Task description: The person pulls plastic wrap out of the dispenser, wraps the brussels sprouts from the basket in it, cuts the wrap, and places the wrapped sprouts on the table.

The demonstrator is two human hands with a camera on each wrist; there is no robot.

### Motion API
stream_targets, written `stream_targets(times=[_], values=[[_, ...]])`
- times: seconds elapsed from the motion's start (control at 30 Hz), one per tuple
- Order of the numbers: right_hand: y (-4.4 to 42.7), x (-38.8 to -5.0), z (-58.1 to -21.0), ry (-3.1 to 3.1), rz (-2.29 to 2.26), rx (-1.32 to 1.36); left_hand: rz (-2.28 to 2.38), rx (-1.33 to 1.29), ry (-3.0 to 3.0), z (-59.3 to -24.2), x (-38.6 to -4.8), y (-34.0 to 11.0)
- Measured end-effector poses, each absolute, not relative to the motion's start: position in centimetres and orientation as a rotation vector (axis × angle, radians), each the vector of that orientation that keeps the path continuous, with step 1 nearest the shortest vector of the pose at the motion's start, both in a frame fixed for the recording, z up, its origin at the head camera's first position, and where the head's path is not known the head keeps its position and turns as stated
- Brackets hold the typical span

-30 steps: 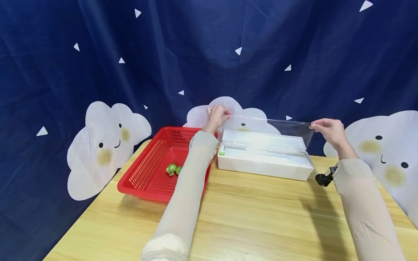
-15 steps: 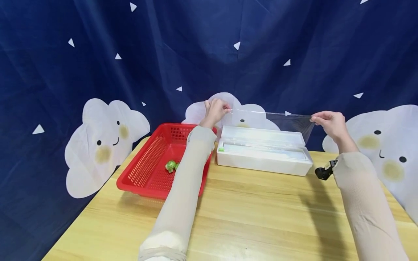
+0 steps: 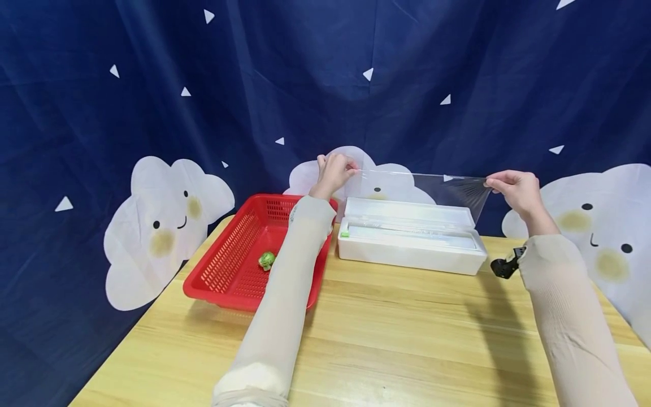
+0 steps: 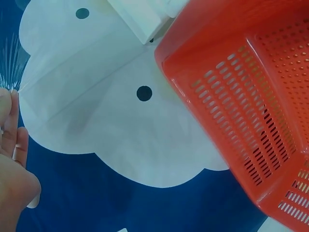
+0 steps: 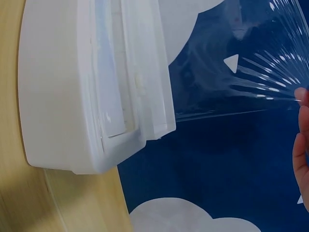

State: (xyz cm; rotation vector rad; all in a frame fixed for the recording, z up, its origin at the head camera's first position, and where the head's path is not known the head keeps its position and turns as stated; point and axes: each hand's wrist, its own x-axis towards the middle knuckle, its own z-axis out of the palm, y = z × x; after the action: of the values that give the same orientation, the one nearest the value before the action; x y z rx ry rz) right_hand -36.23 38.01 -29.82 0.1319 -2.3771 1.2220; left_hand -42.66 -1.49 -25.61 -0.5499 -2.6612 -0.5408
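Note:
A sheet of clear plastic wrap point(image 3: 427, 183) is stretched between my two hands, above and behind a long white dispenser box point(image 3: 407, 254) whose lid point(image 3: 407, 212) stands raised. My left hand point(image 3: 334, 174) pinches the sheet's left corner between thumb and fingers, near the back right of the red basket. The right hand point(image 3: 516, 192) pinches the other corner beyond the box's right end. In the right wrist view, creases in the wrap point(image 5: 270, 77) fan out from the fingertips, and the sheet runs down behind the box's lid point(image 5: 154, 72).
A red perforated basket point(image 3: 216, 295) stands left of the box, holding a small green vegetable point(image 3: 266, 260); my left sleeve point(image 3: 285, 305) covers part of it. All stand on a wooden table point(image 3: 396, 339). Behind hangs a blue cloth point(image 3: 325, 68) with cloud patterns.
Both hands have risen slightly relative to the box, pulling the wrap's edge up a little. Between the last half second and now they barely move; the view has shifted slightly.

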Motion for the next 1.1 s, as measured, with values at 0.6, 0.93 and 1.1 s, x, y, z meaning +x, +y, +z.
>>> stream_targets(times=[0.6,0.93,1.1], values=[[36.4,-34.5,-28.2,-2.351,1.157,0.125,-0.522,-0.519,-2.667,-24.9,-42.5,-1.7],[36.5,-34.4,-27.8,-2.371,1.137,0.113,-0.487,-0.528,-2.667,-24.5,-42.6,-1.7],[36.4,-34.3,-27.8,-2.340,1.147,0.137,-0.504,-0.527,-2.671,-24.5,-42.5,-1.8]])
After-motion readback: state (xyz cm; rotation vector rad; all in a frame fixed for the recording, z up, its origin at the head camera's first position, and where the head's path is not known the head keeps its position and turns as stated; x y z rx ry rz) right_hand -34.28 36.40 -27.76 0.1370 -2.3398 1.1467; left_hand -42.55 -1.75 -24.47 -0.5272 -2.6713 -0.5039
